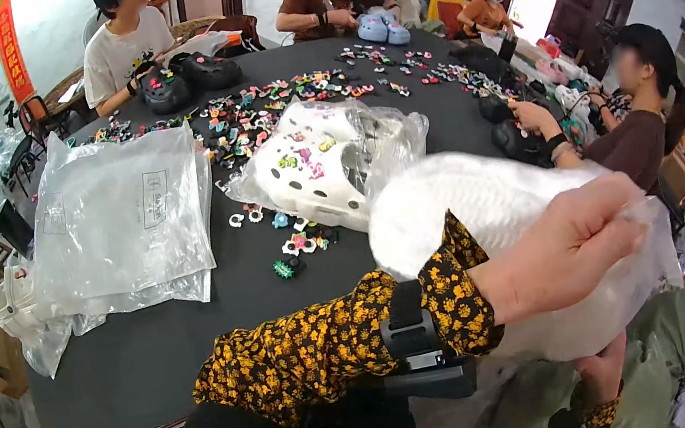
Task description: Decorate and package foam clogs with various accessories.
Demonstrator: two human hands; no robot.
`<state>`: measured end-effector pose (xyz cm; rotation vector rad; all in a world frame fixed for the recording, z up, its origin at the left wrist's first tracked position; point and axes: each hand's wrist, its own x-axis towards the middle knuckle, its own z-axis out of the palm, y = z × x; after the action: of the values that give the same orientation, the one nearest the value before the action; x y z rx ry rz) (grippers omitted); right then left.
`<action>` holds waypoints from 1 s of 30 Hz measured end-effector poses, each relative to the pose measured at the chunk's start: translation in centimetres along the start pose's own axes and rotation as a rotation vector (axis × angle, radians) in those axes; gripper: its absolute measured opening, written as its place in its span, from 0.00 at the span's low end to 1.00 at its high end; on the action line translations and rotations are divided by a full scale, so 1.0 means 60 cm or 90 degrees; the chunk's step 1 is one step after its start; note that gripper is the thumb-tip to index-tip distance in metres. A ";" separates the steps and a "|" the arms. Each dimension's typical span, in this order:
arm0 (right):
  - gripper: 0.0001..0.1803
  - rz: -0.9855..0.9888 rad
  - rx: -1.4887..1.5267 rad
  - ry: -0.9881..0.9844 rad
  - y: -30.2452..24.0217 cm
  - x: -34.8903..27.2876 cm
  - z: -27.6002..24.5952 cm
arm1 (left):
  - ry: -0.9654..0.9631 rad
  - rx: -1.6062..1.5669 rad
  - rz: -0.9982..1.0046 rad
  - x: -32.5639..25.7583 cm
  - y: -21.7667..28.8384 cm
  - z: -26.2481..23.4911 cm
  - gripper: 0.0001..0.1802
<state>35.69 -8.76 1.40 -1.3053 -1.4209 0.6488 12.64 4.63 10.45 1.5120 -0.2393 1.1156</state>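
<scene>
My left hand (565, 253) reaches across to the right, its fingers closed on the gathered end of a clear plastic bag (637, 272). Inside that bag is a white clog (443, 210) with its ridged sole turned up toward me. Below the bag, my right hand (606, 365) comes up from the lower right; its fingers are hidden behind the plastic. Just beyond the bagged clog, another white clog (308, 174) with colourful charms on its top lies partly wrapped in clear plastic on the black table (278, 266).
Flat plastic bags (123, 216) lie at the left, over another white bagged clog (19, 303). Many small shoe charms (268, 103) are strewn across the table. Co-workers sit around it, with black clogs (194, 75) and light-blue clogs (383, 28) at the far side.
</scene>
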 end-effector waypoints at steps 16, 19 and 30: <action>0.39 -0.668 -0.416 0.124 -0.079 0.290 0.259 | 0.240 0.685 0.073 -0.118 0.185 -0.222 0.15; 0.37 -0.684 -0.426 -0.026 -0.083 0.342 0.347 | 0.353 0.885 -0.105 -0.186 0.196 -0.268 0.16; 0.32 -0.702 -0.431 -0.173 -0.070 0.349 0.451 | 0.192 0.925 -0.478 -0.316 0.237 -0.247 0.24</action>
<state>12.37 16.50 3.92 -0.6810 -2.3801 -0.4575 -14.46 5.01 3.75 2.2533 1.5356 0.8062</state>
